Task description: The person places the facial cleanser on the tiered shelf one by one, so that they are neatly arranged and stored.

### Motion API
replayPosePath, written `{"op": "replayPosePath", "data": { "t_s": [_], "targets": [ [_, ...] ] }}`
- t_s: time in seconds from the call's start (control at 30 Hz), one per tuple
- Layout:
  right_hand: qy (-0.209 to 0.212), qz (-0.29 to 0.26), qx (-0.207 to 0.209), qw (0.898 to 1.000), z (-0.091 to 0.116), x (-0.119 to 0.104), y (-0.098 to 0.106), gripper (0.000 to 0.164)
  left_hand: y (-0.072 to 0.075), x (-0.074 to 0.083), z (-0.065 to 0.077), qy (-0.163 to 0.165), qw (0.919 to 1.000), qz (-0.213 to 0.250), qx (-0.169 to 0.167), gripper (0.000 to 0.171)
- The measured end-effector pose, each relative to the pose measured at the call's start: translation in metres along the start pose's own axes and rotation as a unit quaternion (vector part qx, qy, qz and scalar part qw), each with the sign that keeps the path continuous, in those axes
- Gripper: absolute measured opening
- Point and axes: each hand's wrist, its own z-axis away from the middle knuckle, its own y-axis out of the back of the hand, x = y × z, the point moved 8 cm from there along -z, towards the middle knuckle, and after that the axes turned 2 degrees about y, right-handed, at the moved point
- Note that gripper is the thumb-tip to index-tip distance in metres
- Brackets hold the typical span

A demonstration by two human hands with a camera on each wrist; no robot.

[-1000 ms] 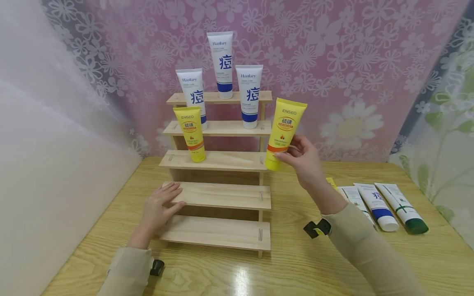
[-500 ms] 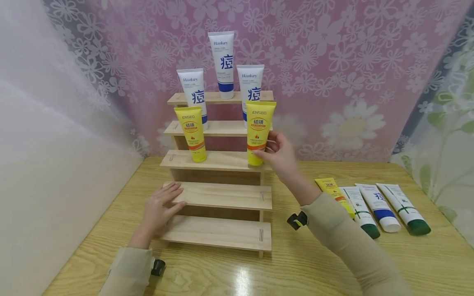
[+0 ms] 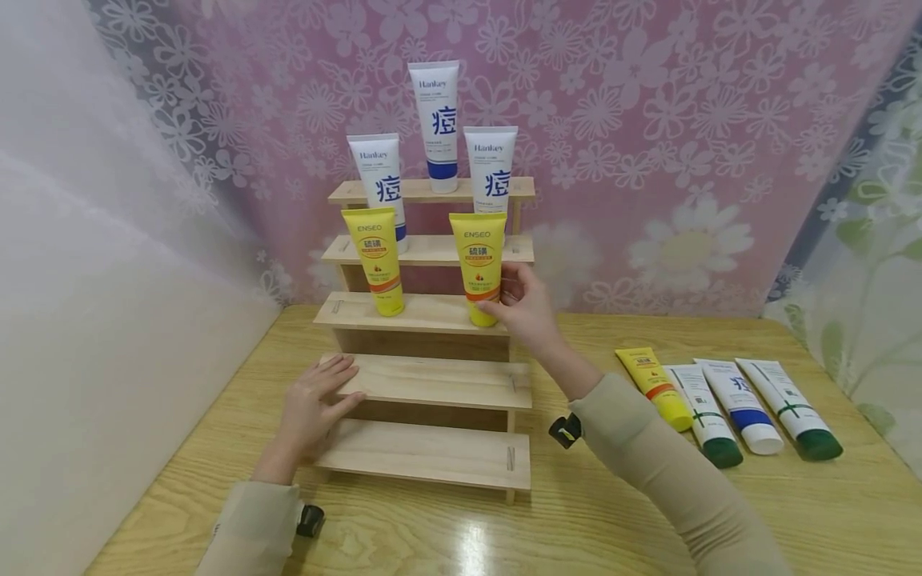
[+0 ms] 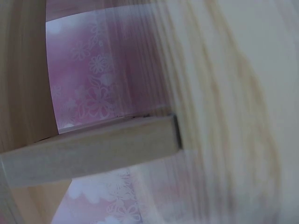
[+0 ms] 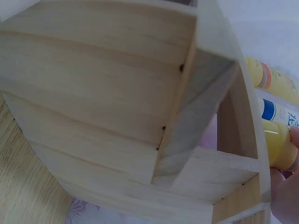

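Note:
A yellow ENSEO tube (image 3: 478, 264) is pinched low down between the thumb and fingers of my right hand (image 3: 531, 310). It is upright at the right part of the stepped wooden stand's middle shelf (image 3: 432, 310); whether its cap touches the wood I cannot tell. At the same shelf's left stands another yellow tube (image 3: 376, 264). The right wrist view catches the held tube (image 5: 275, 144) at its right edge. My left hand (image 3: 314, 404) rests with extended fingers on the left end of the second-lowest shelf (image 3: 439, 380). Only the stand's wood (image 4: 224, 116) fills the left wrist view, without the hand.
White Hankey tubes stand on the upper shelves: one on top (image 3: 435, 120), two below it, left (image 3: 378, 180) and right (image 3: 491, 172). On the table's right lie a yellow tube (image 3: 654, 388), two green-capped tubes (image 3: 702, 412) (image 3: 788, 408) and a blue-banded tube (image 3: 738, 404).
My right hand has carried the yellow tube leftward from beside the stand to the middle shelf, and the tube has become upright. My left hand has stayed on the stand.

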Motion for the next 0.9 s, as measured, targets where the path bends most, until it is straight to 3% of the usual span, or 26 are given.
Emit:
{"op": "replayPosePath", "data": {
  "t_s": [0.37,0.9],
  "targets": [
    [0.009,-0.007,-0.008,1.000,0.007,0.001,0.011,0.053,-0.004,0.001,0.000,0.003,0.9999,0.013,-0.005,0.046],
    [-0.042,0.022,-0.039,0.998,0.044,0.012,0.084,0.055,-0.003,0.000,-0.001,0.017,0.9997,0.010,-0.014,0.044]
  ]
}}
